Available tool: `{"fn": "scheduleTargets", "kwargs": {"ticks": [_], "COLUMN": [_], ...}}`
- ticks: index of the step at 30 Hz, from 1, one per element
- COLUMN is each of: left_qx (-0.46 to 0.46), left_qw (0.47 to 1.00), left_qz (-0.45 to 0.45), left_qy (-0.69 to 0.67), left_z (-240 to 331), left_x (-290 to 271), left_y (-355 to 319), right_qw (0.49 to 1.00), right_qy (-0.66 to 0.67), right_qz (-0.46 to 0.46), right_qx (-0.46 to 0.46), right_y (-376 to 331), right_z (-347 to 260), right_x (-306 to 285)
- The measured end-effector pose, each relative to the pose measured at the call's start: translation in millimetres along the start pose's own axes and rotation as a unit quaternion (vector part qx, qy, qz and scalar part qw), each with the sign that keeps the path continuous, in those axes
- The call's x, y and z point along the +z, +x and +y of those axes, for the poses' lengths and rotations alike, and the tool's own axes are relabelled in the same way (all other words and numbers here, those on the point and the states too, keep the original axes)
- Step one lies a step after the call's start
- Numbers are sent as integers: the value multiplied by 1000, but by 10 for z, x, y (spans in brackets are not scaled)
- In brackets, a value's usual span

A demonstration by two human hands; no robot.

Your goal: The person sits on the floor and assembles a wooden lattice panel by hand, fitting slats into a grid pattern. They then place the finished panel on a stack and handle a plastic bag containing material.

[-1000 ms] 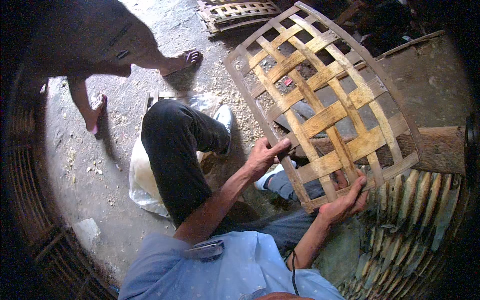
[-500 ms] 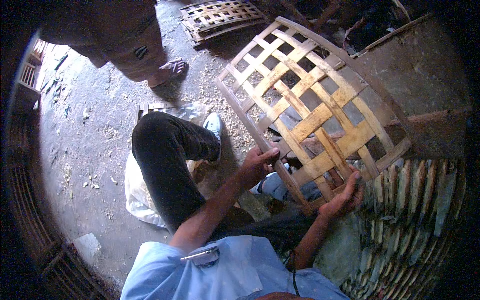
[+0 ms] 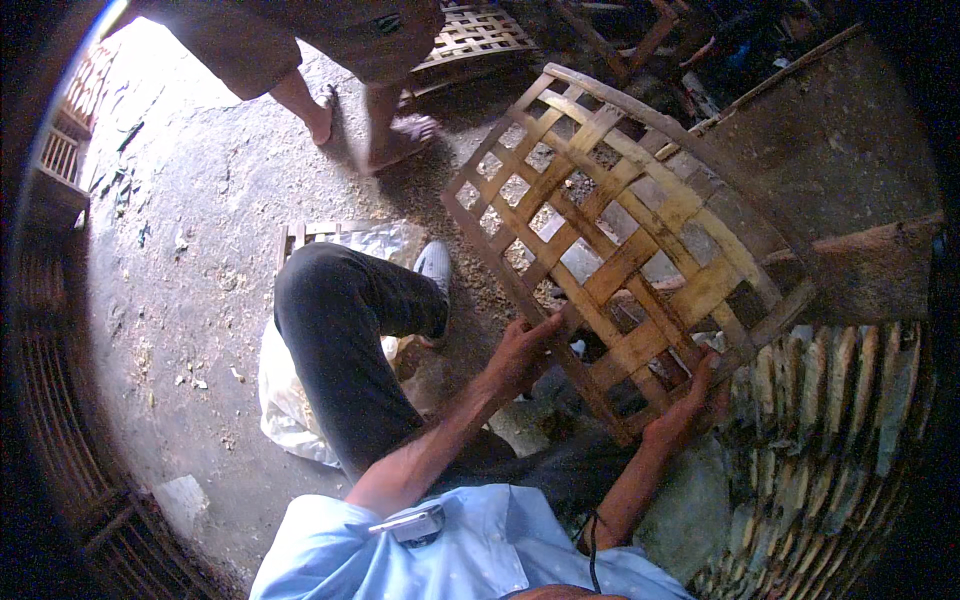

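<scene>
A rectangular lattice panel [image 3: 622, 262] of wide woven bamboo-like strips in a wooden frame slants in front of me, above my lap. At its near left edge, my left hand [image 3: 528, 348] is closed on the frame, with the thumb on top. My right hand [image 3: 682, 408] grips the near right corner, its fingers partly hidden behind the strips. Through the gaps I see parts of the floor and some pale material beneath.
Another person's legs [image 3: 395, 140] stand beyond my bent knee [image 3: 330, 290]. Behind them lies a second woven panel [image 3: 484, 32]. A whitish sack [image 3: 285, 400] sits by my left leg. Stacked slats [image 3: 830, 400] fill the right, below a dark board [image 3: 850, 150]. Shavings litter the floor.
The panel has tilted and its surface looks darker; its far end sits slightly lower. Both hands keep their hold. The other person has stepped to the right, covering part of the far panel.
</scene>
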State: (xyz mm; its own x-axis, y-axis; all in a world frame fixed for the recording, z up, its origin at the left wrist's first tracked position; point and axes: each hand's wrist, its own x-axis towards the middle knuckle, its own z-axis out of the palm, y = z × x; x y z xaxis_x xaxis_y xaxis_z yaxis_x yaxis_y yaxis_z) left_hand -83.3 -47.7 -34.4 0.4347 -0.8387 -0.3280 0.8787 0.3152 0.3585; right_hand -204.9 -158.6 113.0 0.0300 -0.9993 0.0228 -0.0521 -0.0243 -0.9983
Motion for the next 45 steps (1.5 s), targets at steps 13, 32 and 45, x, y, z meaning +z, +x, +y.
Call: {"fn": "scheduleTargets", "kwargs": {"ticks": [13, 32, 45], "left_qx": [-12, 12, 48], "left_qw": [996, 997, 986], "left_qz": [5, 21, 75], "left_qy": [86, 73, 140], "left_z": [93, 215, 295], "left_x": [118, 249, 383], "left_y": [-65, -158, -165], "right_qw": [1000, 998, 999], "right_qy": [17, -1, 5], "right_qz": [10, -26, -17], "right_qx": [-15, -54, -50], "right_y": [-131, -125, 3], "right_z": [-198, -213, -52], "right_x": [77, 47, -36]}}
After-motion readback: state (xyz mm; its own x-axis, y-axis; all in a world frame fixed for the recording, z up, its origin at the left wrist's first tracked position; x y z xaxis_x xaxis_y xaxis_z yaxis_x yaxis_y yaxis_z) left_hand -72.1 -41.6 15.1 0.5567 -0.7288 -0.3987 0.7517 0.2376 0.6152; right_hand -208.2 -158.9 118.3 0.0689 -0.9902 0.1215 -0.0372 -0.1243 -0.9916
